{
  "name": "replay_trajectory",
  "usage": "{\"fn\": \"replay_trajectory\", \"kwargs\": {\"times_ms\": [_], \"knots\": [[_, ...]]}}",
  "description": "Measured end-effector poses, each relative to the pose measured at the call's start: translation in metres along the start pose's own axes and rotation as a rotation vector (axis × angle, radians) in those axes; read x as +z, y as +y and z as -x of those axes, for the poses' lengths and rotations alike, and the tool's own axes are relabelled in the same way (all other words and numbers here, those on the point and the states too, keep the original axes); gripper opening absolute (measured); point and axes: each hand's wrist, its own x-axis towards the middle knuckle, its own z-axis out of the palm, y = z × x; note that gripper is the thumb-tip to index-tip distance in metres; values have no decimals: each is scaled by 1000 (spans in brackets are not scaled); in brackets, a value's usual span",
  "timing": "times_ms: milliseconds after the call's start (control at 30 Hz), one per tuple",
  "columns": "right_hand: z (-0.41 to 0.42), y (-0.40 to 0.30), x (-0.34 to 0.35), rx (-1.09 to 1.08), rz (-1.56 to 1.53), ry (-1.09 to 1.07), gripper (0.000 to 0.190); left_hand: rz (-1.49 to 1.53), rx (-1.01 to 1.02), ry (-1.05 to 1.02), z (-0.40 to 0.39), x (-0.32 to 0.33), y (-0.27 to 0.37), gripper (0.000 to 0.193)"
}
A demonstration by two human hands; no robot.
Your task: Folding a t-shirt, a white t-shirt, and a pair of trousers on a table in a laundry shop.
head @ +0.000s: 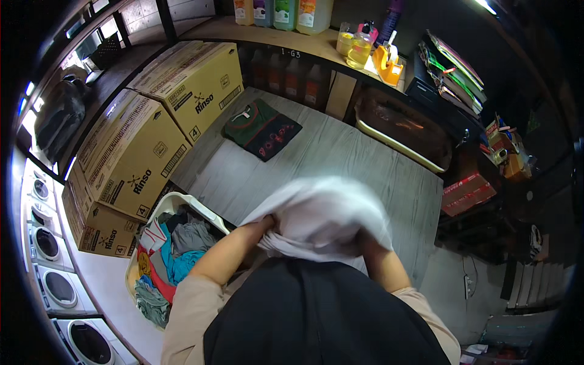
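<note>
A white cloth garment, blurred by motion, is bunched up in front of my body above the table. My left hand holds its left side, with the fingers mostly tucked into the fabric. On the other side my right hand is inside the folds, and its fingers are hidden. Farther back on the grey wood-grain table lies a folded dark green and black shirt with red trim and a reddish print. To my left, a cream laundry basket is filled with crumpled clothes in grey, turquoise and red.
Rinso cardboard boxes line the table's left side. A shelf at the back carries liquid jugs, a pump bottle and an orange tape dispenser. A brown tray leans below. Front-loading machines stand far left.
</note>
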Motion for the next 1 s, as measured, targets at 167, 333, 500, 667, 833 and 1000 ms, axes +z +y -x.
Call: {"fn": "replay_trajectory", "kwargs": {"times_ms": [167,333,500,667,833,1000], "knots": [[-23,-22,17,110,-4,163,58,316,-37,-77,11,-44,87,28],[59,-112,60,228,869,463,30,361,-35,828,88,-145,148,27],[90,-211,87,-472,959,254,46,313,133,740,118,-164,163,26],[-39,-214,79,-585,655,107,39,307,312,749,-8,-214,144,24],[-63,-130,-14,-407,1681,766,63,-68,-354,782,-20,-137,-41,51],[-5,-11,-37,-197,1751,379,21,-178,-304,503,41,-39,-136,61]]}}
